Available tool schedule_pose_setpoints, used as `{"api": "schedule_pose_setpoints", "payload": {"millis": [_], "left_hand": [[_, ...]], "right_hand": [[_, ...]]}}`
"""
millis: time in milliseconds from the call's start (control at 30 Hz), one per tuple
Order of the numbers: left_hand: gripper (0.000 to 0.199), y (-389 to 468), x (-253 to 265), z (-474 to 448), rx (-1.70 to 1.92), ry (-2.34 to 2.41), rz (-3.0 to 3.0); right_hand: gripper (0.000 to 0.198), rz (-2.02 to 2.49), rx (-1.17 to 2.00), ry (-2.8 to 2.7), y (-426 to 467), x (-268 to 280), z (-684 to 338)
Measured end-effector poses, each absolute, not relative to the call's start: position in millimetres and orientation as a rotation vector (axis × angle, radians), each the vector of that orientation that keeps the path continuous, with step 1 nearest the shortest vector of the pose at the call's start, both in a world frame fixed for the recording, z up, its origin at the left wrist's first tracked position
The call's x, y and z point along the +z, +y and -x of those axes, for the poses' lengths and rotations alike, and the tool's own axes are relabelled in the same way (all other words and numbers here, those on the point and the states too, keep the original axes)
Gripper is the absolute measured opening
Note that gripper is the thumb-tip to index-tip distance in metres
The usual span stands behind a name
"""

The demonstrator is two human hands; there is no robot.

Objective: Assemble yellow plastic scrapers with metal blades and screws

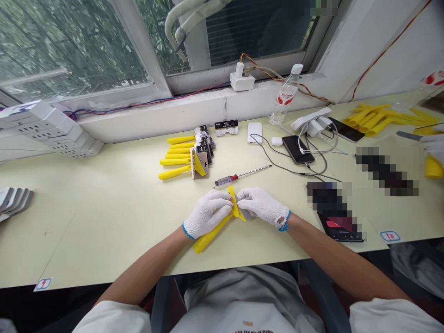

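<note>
Both my hands wear white knit gloves with blue cuffs. My left hand (210, 212) is closed around a yellow scraper (211, 235) near its head, the handle slanting down to the left over the table. On the other side of the head, my right hand (262, 204) pinches a grey flat blade (245, 213) against the yellow head. The fingers partly hide the blade, and whether it is fastened I cannot tell. Just beyond my hands lies a screwdriver (227, 180) with a clear and red handle. Farther back left, several yellow-handled scrapers (175, 172) with carded heads lie in a row.
A small black-and-white box (226, 127), a white power bank (255, 132) and a cabled phone (298, 149) lie behind. Another phone (342, 231) is at right. A water bottle (286, 95) stands by the sill. Yellow handles (373, 119) and another person's gloved hand (435, 145) are far right. White boxes (52, 129) are stacked left.
</note>
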State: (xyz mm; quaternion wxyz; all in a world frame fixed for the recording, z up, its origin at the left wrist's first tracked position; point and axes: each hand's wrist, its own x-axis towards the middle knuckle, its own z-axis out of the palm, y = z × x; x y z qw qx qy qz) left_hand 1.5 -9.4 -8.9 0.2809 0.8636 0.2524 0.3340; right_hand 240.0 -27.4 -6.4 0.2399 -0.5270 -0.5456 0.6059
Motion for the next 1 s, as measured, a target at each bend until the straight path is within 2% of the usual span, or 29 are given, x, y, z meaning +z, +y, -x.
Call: {"api": "schedule_pose_setpoints", "payload": {"millis": [167, 400, 567, 767, 1000], "left_hand": [[0.009, -13, -12, -7, 0.9, 0.946, -2.11], [0.026, -15, -11, -10, 0.659, 1.197, -1.793], [0.047, -20, -5, -10, 0.575, 1.241, -1.822], [0.035, -17, 0, -6, 0.501, 1.194, -1.826], [0.032, -18, 0, -9, 0.575, 0.949, -1.448]], "right_hand": [[0.012, 1.464, 1.645, -1.535, -31, 1, -238], [0.016, 1.475, 1.593, -1.558, -33, 3, -236], [0.014, 1.417, 1.595, -1.541, -35, -2, -236], [0.016, 1.37, 1.627, -1.498, -33, -10, -236], [0.019, 1.372, 1.64, -1.456, -35, -7, -234]]}}
